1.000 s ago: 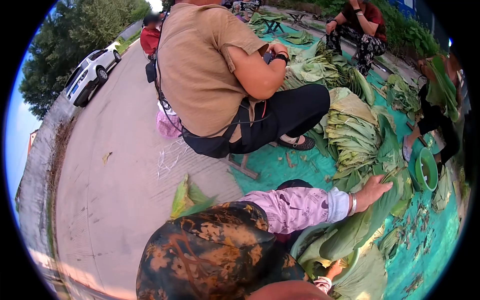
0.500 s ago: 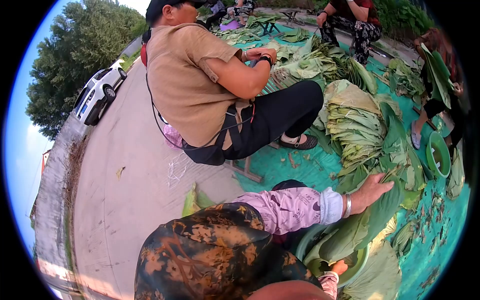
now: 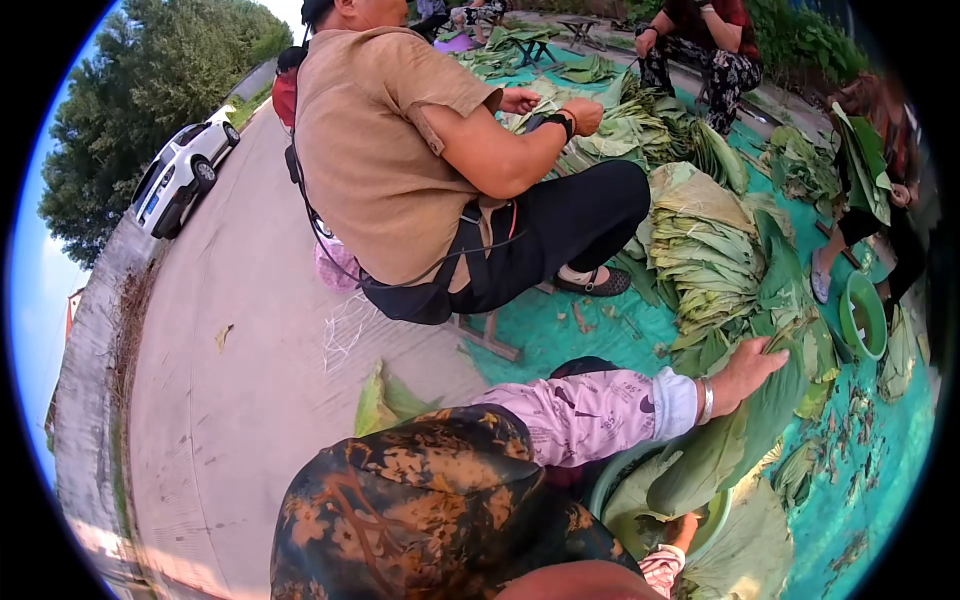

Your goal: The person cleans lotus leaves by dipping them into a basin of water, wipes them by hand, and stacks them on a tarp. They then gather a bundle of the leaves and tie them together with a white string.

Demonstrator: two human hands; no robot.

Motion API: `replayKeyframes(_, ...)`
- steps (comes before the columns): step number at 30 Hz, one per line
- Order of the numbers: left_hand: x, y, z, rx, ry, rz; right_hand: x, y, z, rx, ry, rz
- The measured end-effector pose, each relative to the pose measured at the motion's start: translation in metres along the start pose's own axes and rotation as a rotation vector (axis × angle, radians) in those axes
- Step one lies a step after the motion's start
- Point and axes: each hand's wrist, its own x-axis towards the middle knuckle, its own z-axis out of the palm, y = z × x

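My left hand [image 3: 745, 374], at the end of a pink patterned sleeve, is closed on the upper end of large green leaves [image 3: 708, 462]. These leaves hang down over a pale green basin [image 3: 607, 487]. Low in the basin my right hand [image 3: 686, 530] shows only in part, beneath the leaves; its fingers are hidden. Just beyond my left hand lies a thick stack of folded leaves [image 3: 705, 250] on the green sheet.
A person [image 3: 390, 160] in a tan shirt sits ahead, handling leaves. Further people sit at the top and right, one holding leaves [image 3: 862, 160]. A green tub [image 3: 863, 315] stands at the right. A white car [image 3: 182, 175] is on the paved road [image 3: 240, 400].
The view has shifted slightly. The hands of the person in tan have moved apart. My left hand still grips the leaves, and my right hand remains low at the basin.
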Motion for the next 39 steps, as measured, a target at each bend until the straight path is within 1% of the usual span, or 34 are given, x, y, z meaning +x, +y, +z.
replayKeyframes(3,0.002,-0.002,0.000,-0.017,0.036,0.046,-0.024,-0.037,0.001,-0.205,-0.046,-0.101)
replayKeyframes(4,-0.007,0.008,0.000,-0.119,-0.006,0.007,-0.040,-0.047,0.007,-0.273,-0.050,-0.146)
replayKeyframes(5,-0.002,0.007,-0.004,-0.131,0.009,0.020,-0.075,-0.066,0.028,-0.296,-0.119,-0.283)
replayKeyframes(6,0.007,0.006,-0.011,-0.010,0.060,0.118,-0.053,-0.064,0.037,-0.279,-0.155,-0.353)
replayKeyframes(7,0.010,-0.007,-0.019,-0.084,0.068,0.106,-0.101,-0.079,0.048,-0.442,-0.180,-0.372)
replayKeyframes(8,0.018,0.010,-0.028,-0.079,0.097,0.114,-0.082,-0.084,0.074,-0.528,-0.150,-0.525)
replayKeyframes(9,0.029,0.017,-0.041,-0.092,0.043,0.136,-0.089,-0.096,0.097,-0.541,-0.177,-0.513)
replayKeyframes(10,0.008,0.019,-0.036,-0.216,-0.048,0.241,-0.076,-0.086,0.073,-0.527,-0.123,-0.546)
replayKeyframes(11,0.013,0.022,-0.054,-0.036,-0.092,0.069,-0.097,-0.080,0.080,-0.491,-0.081,-0.623)
replayKeyframes(12,0.005,0.029,-0.048,-0.101,-0.069,0.050,-0.110,-0.087,0.086,-0.447,-0.049,-0.649)
replayKeyframes(13,0.009,0.023,-0.048,-0.128,-0.126,-0.007,-0.124,-0.095,0.072,-0.366,-0.074,-0.677)
replayKeyframes(14,0.015,0.013,-0.054,-0.230,-0.099,-0.079,-0.141,-0.094,0.065,-0.335,-0.042,-0.728)
replayKeyframes(15,0.019,0.006,-0.063,-0.264,-0.109,-0.130,-0.151,-0.092,0.057,-0.325,-0.022,-0.727)
replayKeyframes(16,0.013,0.003,-0.061,-0.246,-0.036,-0.123,-0.165,-0.092,0.048,-0.241,-0.067,-0.737)
replayKeyframes(18,0.009,-0.004,-0.065,-0.243,0.012,-0.129,-0.166,-0.086,0.027,-0.296,-0.021,-0.727)
replayKeyframes(21,0.018,-0.002,-0.060,-0.253,0.005,-0.049,-0.158,-0.084,0.008,-0.248,-0.022,-0.675)
replayKeyframes(24,0.021,0.008,-0.051,-0.263,0.070,-0.046,-0.131,-0.060,-0.011,-0.240,0.108,-0.434)
replayKeyframes(26,0.017,0.013,-0.047,-0.245,0.036,-0.051,-0.095,-0.031,-0.033,-0.132,0.068,-0.345)
replayKeyframes(28,0.019,0.014,-0.047,-0.281,-0.018,-0.096,-0.088,-0.009,-0.036,-0.159,0.106,-0.301)
replayKeyframes(30,0.024,0.012,-0.046,-0.243,0.001,-0.071,-0.079,0.009,-0.041,-0.175,0.083,-0.187)
replayKeyframes(32,0.028,0.012,-0.042,-0.212,0.024,-0.037,-0.062,0.025,-0.041,-0.113,0.133,-0.235)
replayKeyframes(35,0.031,0.012,-0.041,-0.245,-0.017,-0.089,-0.054,0.035,-0.037,-0.040,0.166,-0.169)
replayKeyframes(39,0.034,0.012,-0.035,-0.235,-0.013,-0.100,-0.049,0.040,-0.036,-0.066,0.176,-0.126)
